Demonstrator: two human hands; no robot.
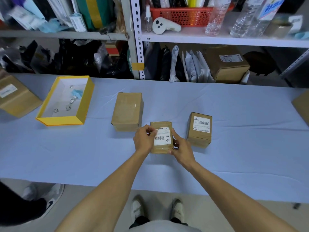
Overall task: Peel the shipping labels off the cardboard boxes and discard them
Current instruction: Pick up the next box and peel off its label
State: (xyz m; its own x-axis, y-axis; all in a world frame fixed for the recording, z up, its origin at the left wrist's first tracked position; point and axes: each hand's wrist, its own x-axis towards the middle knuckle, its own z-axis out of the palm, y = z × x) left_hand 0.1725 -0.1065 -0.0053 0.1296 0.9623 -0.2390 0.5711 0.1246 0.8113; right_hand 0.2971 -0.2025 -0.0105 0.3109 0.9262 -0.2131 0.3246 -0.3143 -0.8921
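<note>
Both left hand (143,139) and right hand (182,147) grip box (160,149), label (163,139) between fingers (175,135).

small box (160,149): sat on the blue-covered desk (83,156) between both hands, its white label (163,137) facing up.
left hand (143,139): fingers curled at the label's upper-left corner, pinching it.
right hand (182,146): gripped the small box by its right side.
second box (199,138): stood just to the right, barcode sticker (201,123) on top.
plain box (127,111): stood just behind, to the left.
yellow tray (60,121): lay well to the left, crumpled scraps (72,98) inside.
</note>
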